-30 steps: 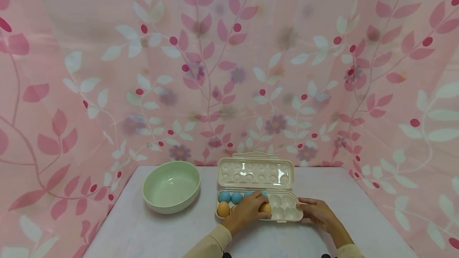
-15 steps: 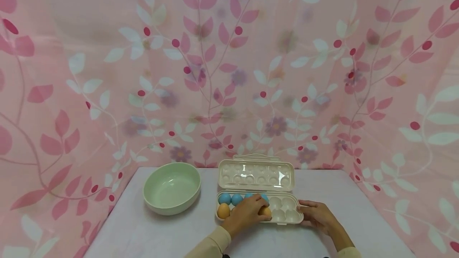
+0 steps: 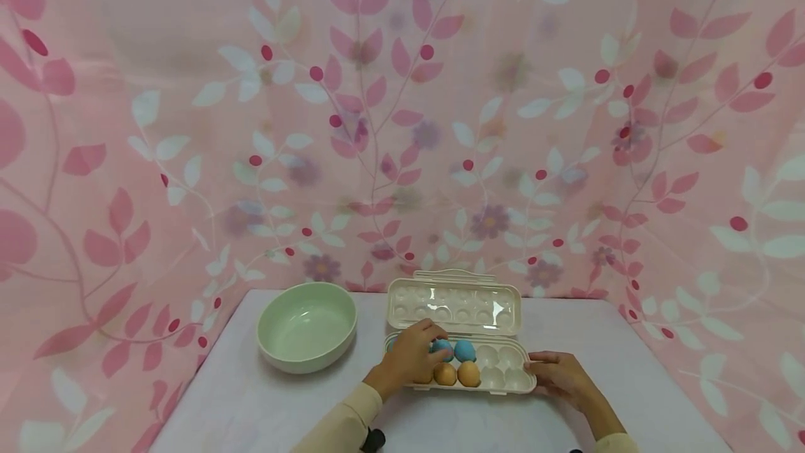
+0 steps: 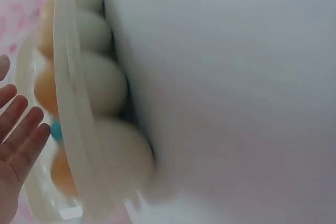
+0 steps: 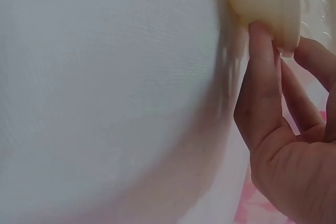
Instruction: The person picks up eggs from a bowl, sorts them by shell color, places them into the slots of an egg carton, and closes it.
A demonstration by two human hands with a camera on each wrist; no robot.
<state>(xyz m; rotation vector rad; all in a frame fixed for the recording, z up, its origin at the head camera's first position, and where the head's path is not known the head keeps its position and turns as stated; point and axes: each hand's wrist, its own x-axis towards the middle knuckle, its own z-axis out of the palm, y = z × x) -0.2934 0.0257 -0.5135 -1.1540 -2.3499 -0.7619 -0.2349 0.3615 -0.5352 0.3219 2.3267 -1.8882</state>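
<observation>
An open cream egg carton (image 3: 517,379) lies on the table. Blue eggs (image 3: 465,350) sit in its back row and orange eggs (image 3: 468,374) in its front row; the cups at its right end hold none. My left hand (image 3: 409,354) is above the left part of the carton and hides some eggs. In the left wrist view its fingers (image 4: 31,145) are stretched out, with nothing held. Whether they touch an egg, I cannot tell. My right hand (image 5: 283,114) grips the carton's right end, thumb and fingers on its edge and underside.
A pale green bowl (image 3: 307,362) stands left of the carton on the white-covered table (image 3: 245,397). The carton's lid (image 3: 453,324) is folded back behind the eggs. A pink floral curtain (image 3: 402,124) hangs behind and at both sides.
My left hand has let go of the rightmost orange egg, which now sits uncovered in the front row, and has moved left. The right hand has stayed at the carton's end.
</observation>
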